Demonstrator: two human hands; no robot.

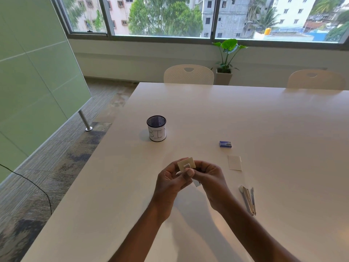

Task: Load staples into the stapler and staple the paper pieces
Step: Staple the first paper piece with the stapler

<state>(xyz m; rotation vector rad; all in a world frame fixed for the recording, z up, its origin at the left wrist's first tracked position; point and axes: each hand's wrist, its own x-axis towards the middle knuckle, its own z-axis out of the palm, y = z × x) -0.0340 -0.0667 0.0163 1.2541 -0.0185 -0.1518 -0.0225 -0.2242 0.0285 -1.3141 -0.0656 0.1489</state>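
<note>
Cream staple tray (pixel 186 164) sits pinched in the left hand (pixel 170 181); the right hand (pixel 212 179) grips what may be a staple strip (pixel 196 184). Opened stapler (pixel 249 200) lies near right. Best keep the strip unbroken, legs downward.

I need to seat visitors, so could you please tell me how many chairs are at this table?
2. One white chair is at the table's far edge, left of the potted plant; the second chair is further right. Others may be outside the frame.

Office meeting room — long table (pixel 245 114), chairs (pixel 188 74), glass partition (pixel 34 72).
</note>
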